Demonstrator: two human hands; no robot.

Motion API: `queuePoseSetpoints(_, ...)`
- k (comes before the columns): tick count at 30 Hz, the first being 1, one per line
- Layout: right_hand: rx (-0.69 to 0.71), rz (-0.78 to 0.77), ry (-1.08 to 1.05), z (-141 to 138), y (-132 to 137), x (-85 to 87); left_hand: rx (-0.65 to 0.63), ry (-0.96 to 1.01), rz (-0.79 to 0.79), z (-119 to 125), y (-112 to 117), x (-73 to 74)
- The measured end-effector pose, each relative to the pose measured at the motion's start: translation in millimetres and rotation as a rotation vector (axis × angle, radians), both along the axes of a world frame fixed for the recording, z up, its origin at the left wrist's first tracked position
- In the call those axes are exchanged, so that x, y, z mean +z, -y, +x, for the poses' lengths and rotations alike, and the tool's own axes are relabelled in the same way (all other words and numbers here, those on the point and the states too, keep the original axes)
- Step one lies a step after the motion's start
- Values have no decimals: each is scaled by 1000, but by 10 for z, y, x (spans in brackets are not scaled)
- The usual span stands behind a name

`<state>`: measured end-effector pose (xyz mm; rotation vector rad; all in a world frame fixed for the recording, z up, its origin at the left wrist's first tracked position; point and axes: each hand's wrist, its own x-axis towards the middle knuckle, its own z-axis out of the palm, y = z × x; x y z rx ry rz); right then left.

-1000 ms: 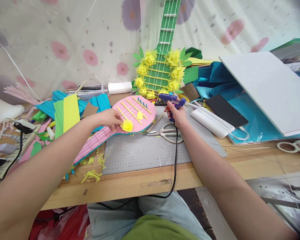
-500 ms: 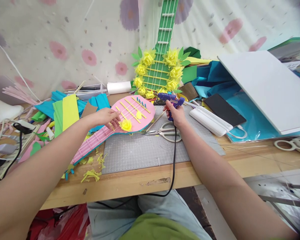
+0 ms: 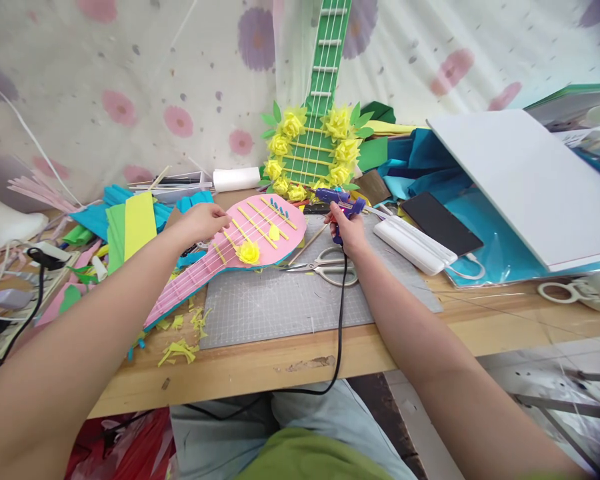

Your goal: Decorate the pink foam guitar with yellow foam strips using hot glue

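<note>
My right hand [image 3: 349, 229] grips a purple-blue hot glue gun [image 3: 350, 205], its nozzle pointing left and its black cord hanging over the table edge. My left hand [image 3: 206, 223] hovers at the upper left side of a pink paper guitar [image 3: 253, 233], fingers drawn together; whatever they hold, if anything, is hidden. The guitar lies tilted, its neck toward the lower left. On its body are yellow strips, strings, small blue pegs, a yellow paper flower [image 3: 248, 252] and a yellow petal [image 3: 274, 232].
Scissors [image 3: 325, 267] lie on a grey cutting mat [image 3: 265, 307]. Behind stands a green paper guitar [image 3: 325, 73] ringed with yellow flowers. A white device [image 3: 415, 245], a dark phone [image 3: 443, 223] and a white board [image 3: 535, 187] are at right. Yellow scraps [image 3: 179, 351] lie near the front edge.
My left hand has drawn back up and left, away from the yellow flower on the pink guitar. The glue gun stays in my right hand. The view has shifted slightly.
</note>
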<state>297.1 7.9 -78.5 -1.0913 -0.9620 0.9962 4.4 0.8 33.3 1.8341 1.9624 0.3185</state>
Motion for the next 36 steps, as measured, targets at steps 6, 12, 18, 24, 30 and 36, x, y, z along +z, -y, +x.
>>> queuePoseSetpoints(6, -75, -86, -17, 29, -30, 0, -171, -165, 103, 498, -66, -71)
queuePoseSetpoints(12, -81, -109, -15, 57, -50, -11, -251, -206, 75, 778, -202, -215)
queuePoseSetpoints(18, -83, -134, -15, 44, -37, 7, -276, -215, 32, 766, -292, -280)
queuePoseSetpoints(24, -82, -130, -17, 43, -27, 19, -258, -138, 109, 708, -352, -381)
queuePoseSetpoints(30, -87, -131, -7, 47, -34, 9, -129, -73, 201, 721, -243, -294)
queuePoseSetpoints(36, -51, -82, 6, 28, -11, 48, -30, 56, 236, 647, -243, -263)
